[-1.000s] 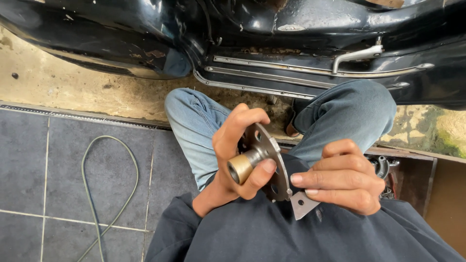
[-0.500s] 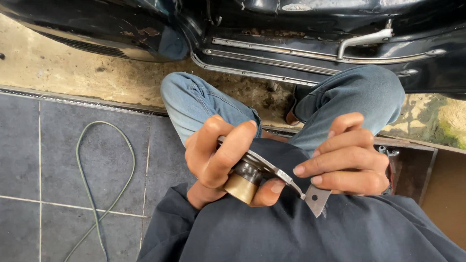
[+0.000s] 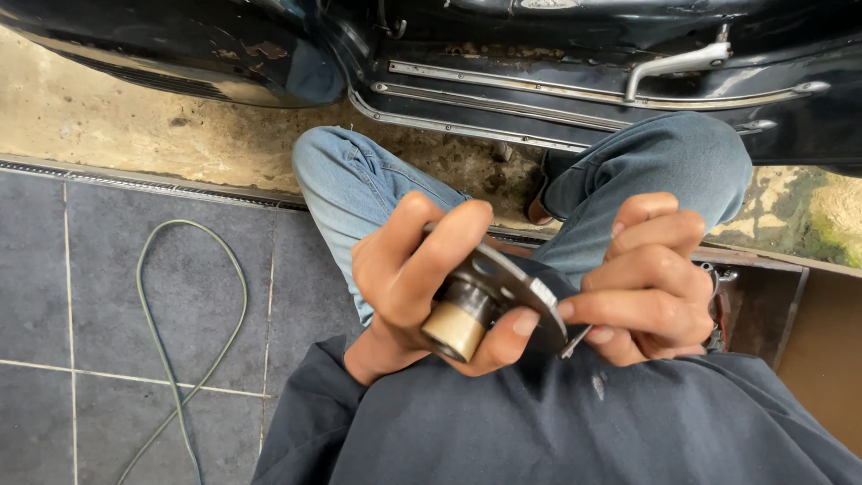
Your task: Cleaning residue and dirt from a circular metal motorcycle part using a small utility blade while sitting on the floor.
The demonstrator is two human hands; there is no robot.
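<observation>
- Round dark metal plate with a brass-coloured cylindrical hub (image 3: 476, 310) sits centre frame, just below middle, held over the person's lap, tilted, hub end pointing down-left toward the camera.
- Left hand (image 3: 417, 278) closed around the plate and hub: fingers curl over the plate's top edge, thumb pressed under the hub beside its pale end face.
- Right hand (image 3: 651, 287) right of centre, fingers curled in tight, fingertips touching the plate's right edge; a small pale metal tab (image 3: 575, 339) pokes out just under those fingertips. Cannot tell if the tab belongs to the plate or is a separate piece.
- Both hands hold the same part, almost touching each other.
- Blue jeans knees (image 3: 359, 184) spread left and right above the hands; dark navy sweatshirt (image 3: 557, 422) fills bottom centre.
- Black car body with chrome sill trim strips (image 3: 539, 103) runs across the top of the frame; a bent chrome handle-like bar (image 3: 673, 65) upper right.
- Grey floor tiles (image 3: 90, 287) at left, with a thin green cable loop (image 3: 193, 305) lying on them.
- Bare stained concrete strip (image 3: 117, 135) between tiles and car.
</observation>
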